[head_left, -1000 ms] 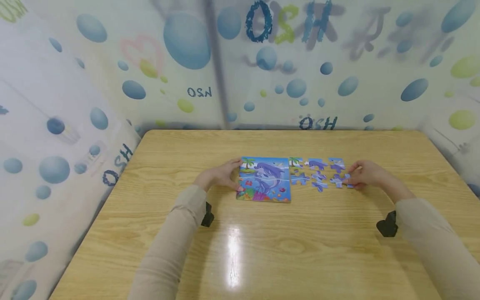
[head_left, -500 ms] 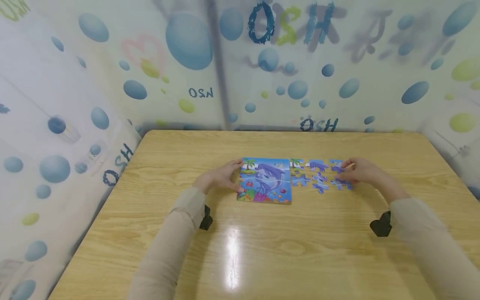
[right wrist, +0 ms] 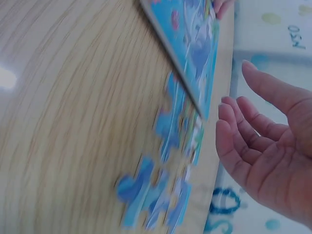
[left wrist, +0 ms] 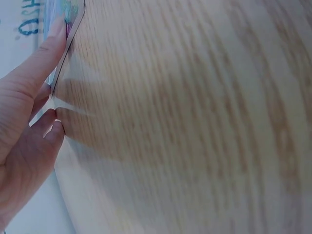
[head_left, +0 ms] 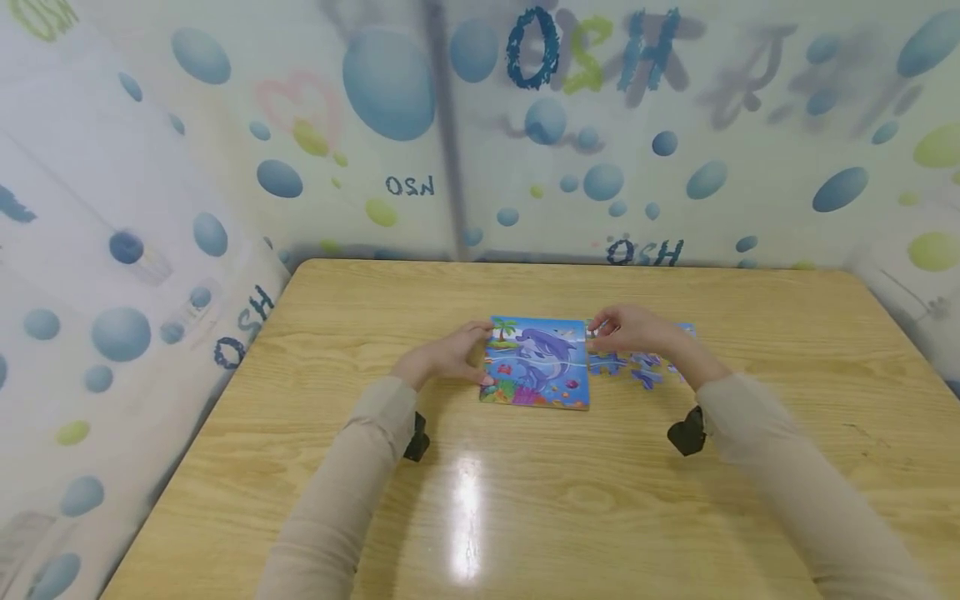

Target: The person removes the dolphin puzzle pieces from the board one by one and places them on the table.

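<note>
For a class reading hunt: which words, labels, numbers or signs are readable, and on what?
"H2O", mirrored: back wall, top
"h2O", mirrored: back wall, left
"H2O", mirrored: back wall, above table
"H2O", mirrored: left wall, lower
"H2O", mirrored: left wall, top
Too blurred: gray marks, upper right
Puzzle: none readable

Indoors: spotted walls [head_left: 495, 158], wooden table [head_left: 585, 508]

Between the beige sleeves [head_left: 337, 475], hands could pass over the light-brown wood-grain table's [head_left: 577, 500] front half; toward the back edge, the square blue dolphin board [head_left: 534, 367], jagged blue-purple jigsaw pieces [head_left: 647, 377], left hand [head_left: 446, 354] and right hand [head_left: 636, 330] stood in the way.
</note>
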Available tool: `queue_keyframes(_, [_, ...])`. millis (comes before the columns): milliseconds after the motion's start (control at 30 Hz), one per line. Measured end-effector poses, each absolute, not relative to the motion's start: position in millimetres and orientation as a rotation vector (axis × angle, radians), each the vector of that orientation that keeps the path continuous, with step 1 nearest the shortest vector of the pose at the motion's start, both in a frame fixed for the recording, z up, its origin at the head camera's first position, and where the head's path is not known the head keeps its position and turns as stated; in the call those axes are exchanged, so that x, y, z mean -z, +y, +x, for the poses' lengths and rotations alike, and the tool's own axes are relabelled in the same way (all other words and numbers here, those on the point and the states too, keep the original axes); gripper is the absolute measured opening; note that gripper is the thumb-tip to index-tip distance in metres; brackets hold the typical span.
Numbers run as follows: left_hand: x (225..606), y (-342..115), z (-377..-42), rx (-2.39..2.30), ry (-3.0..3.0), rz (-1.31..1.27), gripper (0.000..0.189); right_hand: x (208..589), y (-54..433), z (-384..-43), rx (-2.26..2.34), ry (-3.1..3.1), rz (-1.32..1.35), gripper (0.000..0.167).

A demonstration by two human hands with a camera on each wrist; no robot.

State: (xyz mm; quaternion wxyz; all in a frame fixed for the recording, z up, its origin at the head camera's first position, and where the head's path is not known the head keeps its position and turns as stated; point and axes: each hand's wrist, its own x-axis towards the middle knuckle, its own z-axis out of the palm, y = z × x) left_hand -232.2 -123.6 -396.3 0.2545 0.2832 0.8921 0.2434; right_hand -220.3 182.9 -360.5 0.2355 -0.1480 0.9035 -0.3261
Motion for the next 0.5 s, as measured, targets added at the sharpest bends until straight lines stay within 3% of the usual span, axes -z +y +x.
queue_keyframes(500, [389,-122,-235,-0.559,2.343,0.733,0.100,372,98,-227,0.808,2.419,-0.545,0.041])
